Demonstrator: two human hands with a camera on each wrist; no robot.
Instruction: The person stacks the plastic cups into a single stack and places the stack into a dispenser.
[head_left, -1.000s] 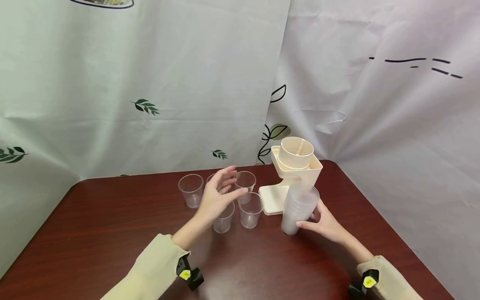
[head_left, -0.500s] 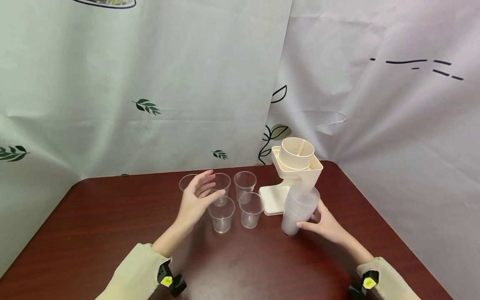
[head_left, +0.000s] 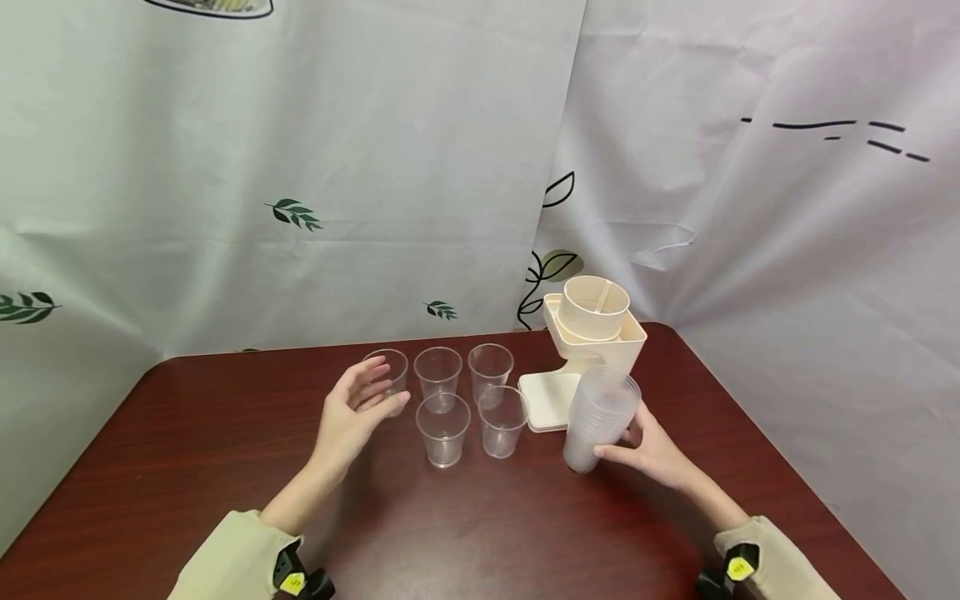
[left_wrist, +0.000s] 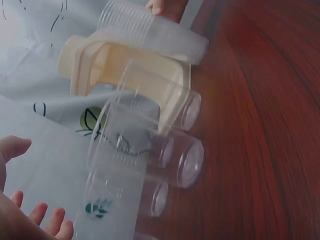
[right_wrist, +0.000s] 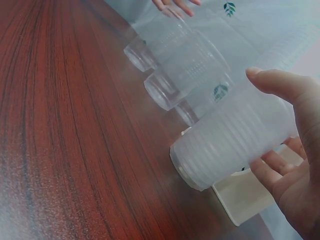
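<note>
My left hand (head_left: 348, 421) hovers with parted, slightly bent fingers and nothing between them. In the head view it overlaps the back-left clear plastic cup (head_left: 399, 363). To its right stands the front-left cup (head_left: 443, 429), with the front-right cup (head_left: 500, 421) beside it. Behind them are the back-middle cup (head_left: 438, 367) and the back-right cup (head_left: 491, 367). All these cups are upright and look see-through. My right hand (head_left: 652, 450) holds a tall stack of nested plastic cups (right_wrist: 230, 137), thumb on one side and fingers on the other. The stack leans slightly right.
A cream dispenser (head_left: 600, 354) with a round top and flat base plate (head_left: 547, 398) stands at the back right, partly behind the stack. The dark red-brown table (head_left: 480, 517) ends at a pale printed cloth (head_left: 375, 167) behind.
My left hand has moved left and toward me, away from the back-middle cup, bringing the front-left and back-middle cups into full view. My right hand and the stack stay in place.
</note>
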